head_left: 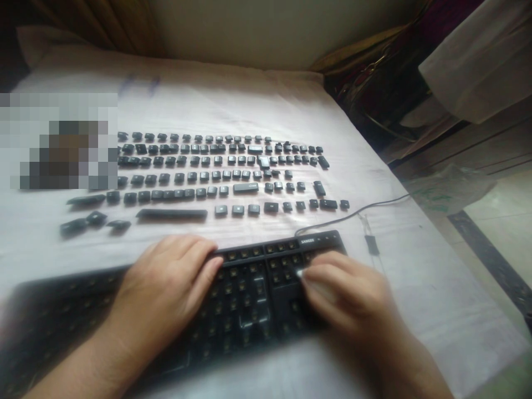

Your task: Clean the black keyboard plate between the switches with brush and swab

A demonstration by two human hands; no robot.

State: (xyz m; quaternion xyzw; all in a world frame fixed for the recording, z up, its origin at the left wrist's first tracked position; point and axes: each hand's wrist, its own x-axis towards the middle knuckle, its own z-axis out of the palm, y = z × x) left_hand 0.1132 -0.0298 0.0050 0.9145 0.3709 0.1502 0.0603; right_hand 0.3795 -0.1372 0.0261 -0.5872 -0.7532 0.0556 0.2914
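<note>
Keyboard (239, 302), near edge of table (419, 277): left hand (166, 282) atop, grip unclear; best braced steadily. Right hand (349, 288): pinching white tip (300, 273); light touch advised.

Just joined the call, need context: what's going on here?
A person has both hands at a black keyboard whose visible key positions are without caps. The left hand rests across it, fingers at its far edge. The right hand pinches a small white item over the right-hand section; it's too blurred to identify. Beyond the keyboard, loose black keycaps lie in rough rows on a pale cloth.
</note>
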